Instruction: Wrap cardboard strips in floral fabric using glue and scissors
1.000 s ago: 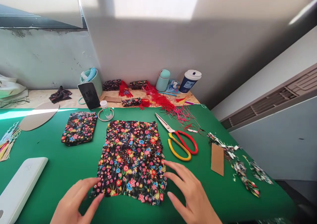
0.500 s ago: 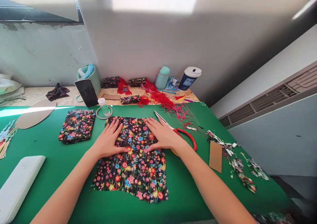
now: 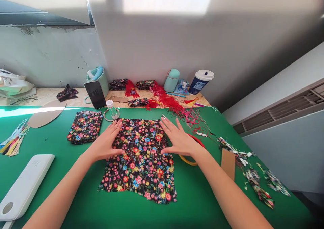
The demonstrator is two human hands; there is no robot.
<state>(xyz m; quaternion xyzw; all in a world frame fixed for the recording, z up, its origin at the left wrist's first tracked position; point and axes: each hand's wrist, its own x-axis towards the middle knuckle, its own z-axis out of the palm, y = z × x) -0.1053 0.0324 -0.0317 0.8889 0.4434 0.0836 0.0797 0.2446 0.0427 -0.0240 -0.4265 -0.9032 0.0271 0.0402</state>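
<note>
On the green table (image 3: 83, 195), the flowery cloth (image 3: 141, 164) lies flat between and under two hands. The left hand (image 3: 108, 143) rests on its top left side, fingers close together and thumb out. The right hand (image 3: 179, 139) is at the top right side, fingers a bit apart and thumb out. They do not pinch the cloth. The scissors (image 3: 188, 161) are partly hidden under the right arm.

At the back, a mint pot (image 3: 103, 83) has a blue thing (image 3: 97, 73) and a white thing (image 3: 90, 75) poking out. A black phone (image 3: 95, 94) leans by it. One little clear bottle (image 3: 112, 112) with a white lid has a ring (image 3: 104, 117) around its bottom. The mint bottle (image 3: 171, 81) and the dark blue cup (image 3: 198, 84) have lids on, so I cannot tell what is inside.
</note>
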